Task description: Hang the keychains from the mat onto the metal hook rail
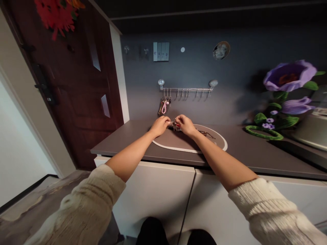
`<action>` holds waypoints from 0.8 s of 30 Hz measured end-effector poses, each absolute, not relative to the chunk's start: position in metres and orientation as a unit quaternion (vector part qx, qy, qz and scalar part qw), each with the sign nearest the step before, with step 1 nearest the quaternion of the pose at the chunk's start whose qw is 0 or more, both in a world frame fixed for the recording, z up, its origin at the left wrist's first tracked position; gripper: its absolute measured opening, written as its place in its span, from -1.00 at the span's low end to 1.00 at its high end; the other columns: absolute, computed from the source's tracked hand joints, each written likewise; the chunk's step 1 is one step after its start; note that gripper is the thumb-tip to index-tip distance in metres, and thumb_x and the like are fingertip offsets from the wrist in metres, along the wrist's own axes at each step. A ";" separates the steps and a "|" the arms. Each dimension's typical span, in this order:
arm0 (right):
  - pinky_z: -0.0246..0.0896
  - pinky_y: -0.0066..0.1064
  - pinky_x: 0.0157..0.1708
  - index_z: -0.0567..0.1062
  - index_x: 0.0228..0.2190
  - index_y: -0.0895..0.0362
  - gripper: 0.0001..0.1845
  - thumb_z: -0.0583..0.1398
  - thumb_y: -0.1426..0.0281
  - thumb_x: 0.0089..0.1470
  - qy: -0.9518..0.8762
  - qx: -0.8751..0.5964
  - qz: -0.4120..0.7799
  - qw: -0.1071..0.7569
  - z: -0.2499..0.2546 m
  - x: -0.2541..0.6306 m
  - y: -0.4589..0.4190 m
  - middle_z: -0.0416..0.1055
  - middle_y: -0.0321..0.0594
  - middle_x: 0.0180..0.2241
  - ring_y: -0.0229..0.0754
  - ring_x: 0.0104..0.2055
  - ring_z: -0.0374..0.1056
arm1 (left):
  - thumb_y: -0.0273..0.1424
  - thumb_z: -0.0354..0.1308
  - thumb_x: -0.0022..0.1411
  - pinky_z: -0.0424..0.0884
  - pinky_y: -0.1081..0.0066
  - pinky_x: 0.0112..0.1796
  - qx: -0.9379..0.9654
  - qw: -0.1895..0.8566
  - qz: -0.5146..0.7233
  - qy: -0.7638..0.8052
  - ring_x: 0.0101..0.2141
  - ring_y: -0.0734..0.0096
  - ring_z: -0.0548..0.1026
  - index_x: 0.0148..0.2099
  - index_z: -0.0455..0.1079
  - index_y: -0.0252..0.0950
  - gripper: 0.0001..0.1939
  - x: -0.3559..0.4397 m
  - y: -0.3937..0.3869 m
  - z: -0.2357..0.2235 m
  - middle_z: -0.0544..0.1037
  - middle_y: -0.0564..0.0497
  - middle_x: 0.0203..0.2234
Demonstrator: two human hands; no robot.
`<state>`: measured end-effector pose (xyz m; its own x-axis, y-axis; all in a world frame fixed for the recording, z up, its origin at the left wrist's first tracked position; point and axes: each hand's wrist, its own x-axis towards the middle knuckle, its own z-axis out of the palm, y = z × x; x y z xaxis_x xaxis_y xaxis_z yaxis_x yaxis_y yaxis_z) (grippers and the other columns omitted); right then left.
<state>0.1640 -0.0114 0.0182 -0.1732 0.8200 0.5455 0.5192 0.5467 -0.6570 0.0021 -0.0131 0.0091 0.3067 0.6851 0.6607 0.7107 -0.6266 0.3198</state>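
My left hand [160,125] and my right hand [186,124] meet over an oval brown tray [184,147] with a pale rim on the dark cabinet top [122,143]. Both hands are closed in a pinch on a small bunch of keys [175,126] with a red part, held between them just above the tray. A pair of glasses [206,133] lies on the tray to the right of my right hand. On the wall behind, a metal hook rail [187,89] carries another key bunch with a pink strap [164,106] at its left end.
A dark wooden door [76,85] stands at the left with a red ornament at its top. Large purple artificial flowers [286,98] sit at the right end of the cabinet top. White cabinet doors [158,200] are below, and wall switches [160,51] above the rail.
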 end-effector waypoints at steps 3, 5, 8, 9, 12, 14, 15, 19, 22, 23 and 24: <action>0.08 -0.53 -0.45 0.30 -0.42 0.17 -0.86 0.03 0.34 0.01 -0.754 -0.413 0.194 0.473 0.015 0.164 -0.007 0.28 -0.34 -0.51 -0.37 -0.50 0.13 | -0.43 -0.08 0.18 0.26 0.46 -0.22 -0.810 0.010 -0.417 -0.411 -0.29 0.45 0.35 -0.25 0.36 -0.31 -0.80 0.004 -0.015 0.011 0.45 -0.01 -0.33; 0.08 -0.52 -0.43 0.30 -0.43 0.17 -0.85 0.04 0.33 0.00 -0.762 -0.398 0.197 0.472 0.014 0.164 -0.004 0.27 -0.35 -0.52 -0.37 -0.48 0.13 | -0.42 -0.08 0.19 0.25 0.46 -0.23 -0.813 0.006 -0.423 -0.399 -0.31 0.46 0.35 -0.29 0.36 -0.32 -0.81 0.005 -0.016 0.012 0.45 0.00 -0.36; 0.08 -0.51 -0.42 0.30 -0.43 0.17 -0.84 0.04 0.32 -0.01 -0.766 -0.382 0.214 0.470 0.014 0.164 -0.003 0.26 -0.35 -0.52 -0.36 -0.47 0.13 | -0.40 -0.08 0.19 0.26 0.47 -0.25 -0.813 -0.008 -0.430 -0.393 -0.33 0.46 0.35 -0.34 0.34 -0.33 -0.81 0.006 -0.017 0.013 0.45 0.01 -0.40; 0.08 -0.52 -0.43 0.30 -0.43 0.17 -0.84 0.05 0.32 -0.01 -0.764 -0.377 0.226 0.472 0.014 0.163 -0.004 0.25 -0.35 -0.52 -0.36 -0.47 0.13 | -0.40 -0.08 0.18 0.26 0.47 -0.25 -0.811 -0.015 -0.432 -0.395 -0.35 0.47 0.35 -0.34 0.34 -0.33 -0.81 0.006 -0.017 0.013 0.45 0.01 -0.41; 0.04 -0.52 -0.47 0.29 -0.45 0.17 -0.84 0.06 0.31 -0.03 -0.750 -0.367 0.278 0.474 0.015 0.160 -0.008 0.20 -0.38 -0.56 -0.38 -0.52 0.09 | -0.40 -0.06 0.17 0.27 0.47 -0.28 -0.804 -0.042 -0.442 -0.395 -0.37 0.48 0.35 -0.34 0.33 -0.34 -0.82 0.007 -0.018 0.014 0.45 0.02 -0.42; 0.01 -0.53 -0.50 0.28 -0.46 0.17 -0.81 0.08 0.28 -0.05 -0.740 -0.364 0.313 0.471 0.015 0.159 -0.011 0.17 -0.41 -0.59 -0.40 -0.55 0.06 | -0.40 -0.06 0.16 0.27 0.48 -0.30 -0.796 -0.063 -0.454 -0.395 -0.39 0.49 0.35 -0.35 0.33 -0.34 -0.83 0.007 -0.020 0.015 0.45 0.03 -0.43; 0.00 -0.53 -0.51 0.28 -0.46 0.17 -0.79 0.09 0.26 -0.06 -0.736 -0.363 0.327 0.468 0.015 0.158 -0.012 0.16 -0.41 -0.60 -0.40 -0.56 0.05 | -0.41 -0.06 0.16 0.27 0.49 -0.30 -0.791 -0.075 -0.460 -0.395 -0.40 0.50 0.35 -0.35 0.33 -0.34 -0.84 0.007 -0.021 0.016 0.45 0.04 -0.43; -0.02 -0.52 -0.51 0.30 -0.47 0.18 -0.69 0.16 0.17 -0.13 -0.721 -0.356 0.360 0.473 0.014 0.157 -0.013 0.18 -0.41 -0.61 -0.41 -0.57 0.05 | -0.42 -0.06 0.16 0.28 0.51 -0.32 -0.773 -0.110 -0.485 -0.392 -0.42 0.53 0.35 -0.35 0.31 -0.36 -0.85 0.008 -0.022 0.018 0.45 0.05 -0.44; -0.06 -0.52 -0.55 0.30 -0.47 0.18 -0.64 0.19 0.13 -0.19 -0.704 -0.350 0.382 0.485 0.014 0.157 -0.012 0.18 -0.42 -0.62 -0.42 -0.59 0.04 | -0.41 -0.05 0.16 0.27 0.51 -0.32 -0.764 -0.117 -0.505 -0.384 -0.42 0.54 0.36 -0.36 0.30 -0.36 -0.85 0.008 -0.019 0.017 0.44 0.05 -0.46; -0.08 -0.53 -0.56 0.31 -0.48 0.18 -0.62 0.20 0.12 -0.21 -0.699 -0.347 0.389 0.489 0.014 0.157 -0.012 0.18 -0.43 -0.63 -0.42 -0.60 0.03 | -0.41 -0.05 0.16 0.28 0.51 -0.33 -0.762 -0.118 -0.510 -0.381 -0.42 0.54 0.36 -0.37 0.30 -0.36 -0.85 0.008 -0.017 0.016 0.44 0.06 -0.46; -0.08 -0.53 -0.57 0.31 -0.48 0.18 -0.60 0.21 0.11 -0.23 -0.695 -0.343 0.394 0.494 0.014 0.157 -0.012 0.18 -0.43 -0.63 -0.43 -0.60 0.03 | -0.40 -0.05 0.16 0.28 0.51 -0.33 -0.761 -0.117 -0.514 -0.379 -0.42 0.54 0.36 -0.37 0.30 -0.35 -0.85 0.008 -0.016 0.016 0.44 0.06 -0.46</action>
<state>0.1572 -0.0119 0.0142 -0.2759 0.8664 0.4162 0.0871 0.4537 -0.8869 0.0080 -0.0159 0.0156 0.1847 0.6978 0.6921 0.4564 -0.6846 0.5684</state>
